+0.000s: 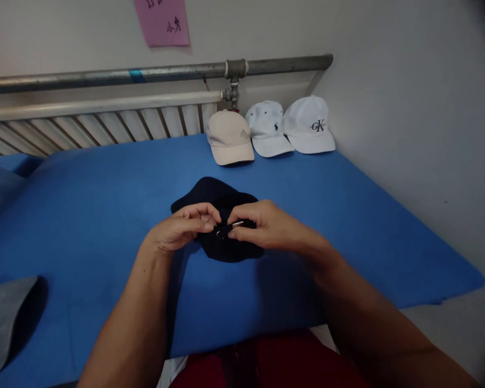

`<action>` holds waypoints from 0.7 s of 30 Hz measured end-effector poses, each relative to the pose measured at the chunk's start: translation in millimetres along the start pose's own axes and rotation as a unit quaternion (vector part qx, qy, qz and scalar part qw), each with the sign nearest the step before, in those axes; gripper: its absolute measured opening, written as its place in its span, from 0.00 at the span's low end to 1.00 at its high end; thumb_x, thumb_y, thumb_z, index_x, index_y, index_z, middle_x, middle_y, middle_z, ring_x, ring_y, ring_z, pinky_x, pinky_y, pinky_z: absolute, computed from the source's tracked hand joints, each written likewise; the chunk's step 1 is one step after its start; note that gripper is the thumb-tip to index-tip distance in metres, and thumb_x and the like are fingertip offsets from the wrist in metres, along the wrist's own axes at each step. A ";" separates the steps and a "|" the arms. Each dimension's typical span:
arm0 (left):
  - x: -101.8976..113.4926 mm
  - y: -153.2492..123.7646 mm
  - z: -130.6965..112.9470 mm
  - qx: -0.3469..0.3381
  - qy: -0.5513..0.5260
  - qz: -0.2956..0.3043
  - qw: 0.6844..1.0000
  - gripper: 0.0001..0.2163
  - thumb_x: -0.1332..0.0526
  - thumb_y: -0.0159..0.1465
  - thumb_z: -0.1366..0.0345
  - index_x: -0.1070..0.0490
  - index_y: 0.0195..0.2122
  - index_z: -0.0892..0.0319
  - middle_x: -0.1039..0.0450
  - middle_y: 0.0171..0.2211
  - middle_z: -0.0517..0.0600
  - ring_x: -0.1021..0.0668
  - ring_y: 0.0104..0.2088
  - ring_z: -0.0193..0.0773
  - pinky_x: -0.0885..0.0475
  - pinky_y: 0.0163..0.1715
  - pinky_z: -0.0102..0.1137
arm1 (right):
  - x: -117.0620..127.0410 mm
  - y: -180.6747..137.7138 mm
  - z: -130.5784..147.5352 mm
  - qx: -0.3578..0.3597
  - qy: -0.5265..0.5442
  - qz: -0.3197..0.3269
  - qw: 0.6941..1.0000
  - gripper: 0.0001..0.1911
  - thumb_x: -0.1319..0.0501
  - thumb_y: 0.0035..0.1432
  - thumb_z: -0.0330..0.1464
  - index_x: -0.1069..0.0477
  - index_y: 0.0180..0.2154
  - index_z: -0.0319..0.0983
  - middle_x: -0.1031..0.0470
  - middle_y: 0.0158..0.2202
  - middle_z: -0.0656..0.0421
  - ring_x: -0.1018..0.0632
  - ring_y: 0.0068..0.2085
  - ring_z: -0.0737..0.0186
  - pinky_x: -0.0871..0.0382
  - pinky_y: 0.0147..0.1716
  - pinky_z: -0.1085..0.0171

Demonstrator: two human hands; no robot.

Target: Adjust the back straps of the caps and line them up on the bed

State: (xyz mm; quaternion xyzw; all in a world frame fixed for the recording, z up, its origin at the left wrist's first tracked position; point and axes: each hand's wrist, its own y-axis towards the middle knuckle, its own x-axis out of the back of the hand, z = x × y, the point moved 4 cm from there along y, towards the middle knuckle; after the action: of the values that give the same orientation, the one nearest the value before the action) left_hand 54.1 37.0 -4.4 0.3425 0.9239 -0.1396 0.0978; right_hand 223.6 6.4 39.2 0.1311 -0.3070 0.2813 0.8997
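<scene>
A black cap point(231, 250) lies on the blue-covered table in front of me, its brim pointing to the far left. My left hand point(186, 226) pinches the cap's strap close to a small metal buckle point(220, 234). From the other side, my right hand point(267, 225) grips the strap between thumb and fingers, where a shiny metal piece point(237, 223) shows. Part of the cap is hidden beneath both hands.
Along the back stand a beige cap point(229, 134), a pale cap point(267, 126) with a small emblem and a white cap point(310, 124) with dark letters. Behind them run a radiator point(105, 126) and a metal pipe point(178, 72). A grey object point(4, 318) lies at the left edge.
</scene>
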 end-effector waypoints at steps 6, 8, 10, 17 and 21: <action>0.3 0.3 -1.9 0.011 0.030 0.020 0.999 0.08 0.32 0.53 0.65 0.26 0.33 0.60 0.29 0.22 0.45 0.29 0.24 0.31 0.36 0.27 0.27 | 1.2 -1.9 8.1 0.021 -0.016 0.009 1.000 0.04 0.39 0.56 0.28 0.26 0.33 0.38 0.25 0.29 0.62 0.29 0.30 0.69 0.40 0.30 0.69; 3.4 -1.6 -4.1 0.001 0.051 -0.003 0.999 0.09 0.31 0.54 0.64 0.26 0.34 0.60 0.29 0.22 0.46 0.28 0.24 0.32 0.35 0.27 0.27 | 2.7 -2.4 8.7 0.023 -0.024 -0.004 0.999 0.04 0.39 0.56 0.29 0.26 0.33 0.38 0.25 0.30 0.62 0.28 0.31 0.68 0.40 0.31 0.69; 6.0 -3.1 -5.6 -0.006 0.078 -0.016 0.997 0.08 0.32 0.55 0.63 0.26 0.33 0.61 0.29 0.22 0.46 0.28 0.24 0.32 0.36 0.27 0.27 | 3.4 -2.8 8.2 0.021 -0.032 -0.015 0.999 0.03 0.39 0.56 0.29 0.26 0.33 0.38 0.25 0.29 0.62 0.29 0.30 0.68 0.41 0.31 0.68; 11.8 -3.8 -6.5 -0.028 0.041 -0.020 0.999 0.09 0.30 0.53 0.66 0.26 0.34 0.60 0.28 0.27 0.46 0.28 0.28 0.30 0.38 0.29 0.26 | 4.7 -2.2 3.6 -0.015 -0.036 -0.040 0.998 0.03 0.40 0.57 0.30 0.28 0.31 0.38 0.28 0.27 0.63 0.31 0.28 0.70 0.42 0.28 0.69; 12.1 -5.0 -5.2 -0.006 0.070 -0.006 0.997 0.10 0.31 0.53 0.64 0.27 0.34 0.60 0.32 0.24 0.45 0.33 0.24 0.29 0.42 0.25 0.26 | 4.2 -1.3 4.0 -0.017 -0.036 -0.036 0.999 0.03 0.40 0.56 0.29 0.28 0.30 0.37 0.28 0.27 0.63 0.30 0.28 0.70 0.42 0.28 0.69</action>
State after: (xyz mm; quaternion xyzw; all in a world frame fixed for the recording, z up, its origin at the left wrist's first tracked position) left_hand 41.3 42.4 -1.9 0.3450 0.9315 -0.1099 0.0339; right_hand 225.2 5.5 44.8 0.1365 -0.3392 0.2388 0.8996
